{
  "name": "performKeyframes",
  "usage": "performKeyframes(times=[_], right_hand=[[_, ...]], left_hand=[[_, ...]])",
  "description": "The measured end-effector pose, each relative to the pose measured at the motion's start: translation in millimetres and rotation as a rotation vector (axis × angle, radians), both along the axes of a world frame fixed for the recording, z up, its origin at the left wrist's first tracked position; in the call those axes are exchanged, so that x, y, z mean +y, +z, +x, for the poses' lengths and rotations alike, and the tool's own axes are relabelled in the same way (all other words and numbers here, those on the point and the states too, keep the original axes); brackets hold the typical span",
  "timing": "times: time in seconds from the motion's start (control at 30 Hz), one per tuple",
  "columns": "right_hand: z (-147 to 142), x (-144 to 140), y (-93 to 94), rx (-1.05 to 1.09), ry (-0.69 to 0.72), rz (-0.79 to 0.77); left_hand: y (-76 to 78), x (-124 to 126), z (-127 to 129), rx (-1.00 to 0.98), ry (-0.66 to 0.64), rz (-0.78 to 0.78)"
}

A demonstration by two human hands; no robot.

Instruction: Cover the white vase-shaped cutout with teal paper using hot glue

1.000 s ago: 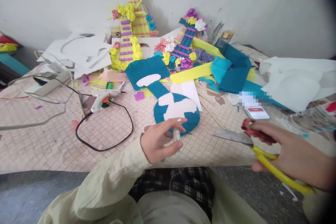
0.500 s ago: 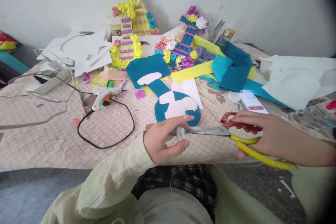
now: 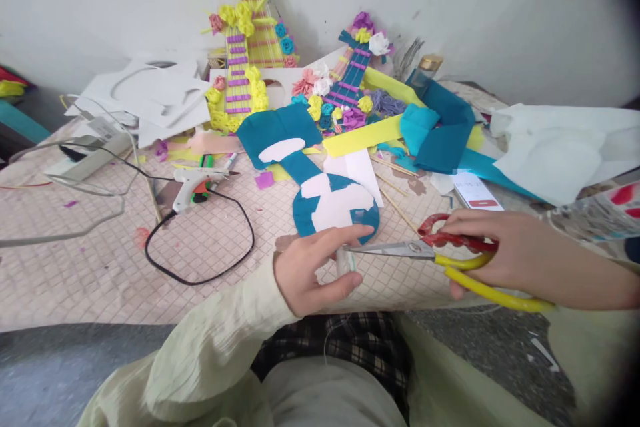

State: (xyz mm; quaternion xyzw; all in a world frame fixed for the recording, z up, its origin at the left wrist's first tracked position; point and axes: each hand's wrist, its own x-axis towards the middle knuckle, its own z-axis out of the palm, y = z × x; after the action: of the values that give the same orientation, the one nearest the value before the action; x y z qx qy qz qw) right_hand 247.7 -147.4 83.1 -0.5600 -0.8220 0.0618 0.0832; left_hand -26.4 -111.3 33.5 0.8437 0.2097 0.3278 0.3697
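My left hand (image 3: 317, 270) is curled around a small clear, whitish spool (image 3: 345, 261), pinched between thumb and fingers near the table's front edge. In my right hand (image 3: 505, 250) is a pair of scissors (image 3: 410, 250) with one red and one yellow handle loop. Its blades look closed and point left, their tips at the spool's upper edge. Just beyond my left hand lies a guitar-shaped cutout (image 3: 297, 170) covered in dark teal paper, with white patches showing; my fingers hide its lower edge. A thin pale thread (image 3: 326, 347) hangs over my lap.
A white glue gun (image 3: 187, 188) with a looped black cord lies left. Decorated paper guitars (image 3: 237, 73) lean at the back wall. Teal crepe paper (image 3: 447, 140), a phone (image 3: 475, 192), wooden sticks (image 3: 400, 210) and white sheets (image 3: 570, 147) lie right. A power strip (image 3: 87, 160) sits far left.
The scissors have tilted slightly, their tips now closer to the spool. The spool has turned a little in my left hand. The view has shifted slightly.
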Motion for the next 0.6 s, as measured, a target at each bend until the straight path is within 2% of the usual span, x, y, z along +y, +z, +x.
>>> performKeyframes(times=[0.1, 0.2, 0.3, 0.4, 0.5, 0.6], right_hand=[[6, -2, 0.5, -0.026, -0.058, -0.044], [18, -3, -0.8, -0.042, -0.174, -0.131], [37, -3, -10.2, -0.086, -0.4, -0.217], [58, -4, -32.1, -0.203, -0.625, -0.178], [79, -8, -58.5, -0.258, -0.631, -0.093], [84, -13, -71.5, -0.174, -0.516, 0.013]], left_hand=[[-2.2, 1, 1, -0.011, 0.003, -0.029], [-5.1, 3, 0, -0.033, 0.042, -0.073], [-8.0, 5, -1, -0.054, 0.096, -0.113], [-9.2, 6, -1, -0.089, 0.12, -0.142], [-8.3, 6, -1, -0.117, 0.129, -0.166], [-6.7, 6, 1, -0.119, 0.14, -0.175]])
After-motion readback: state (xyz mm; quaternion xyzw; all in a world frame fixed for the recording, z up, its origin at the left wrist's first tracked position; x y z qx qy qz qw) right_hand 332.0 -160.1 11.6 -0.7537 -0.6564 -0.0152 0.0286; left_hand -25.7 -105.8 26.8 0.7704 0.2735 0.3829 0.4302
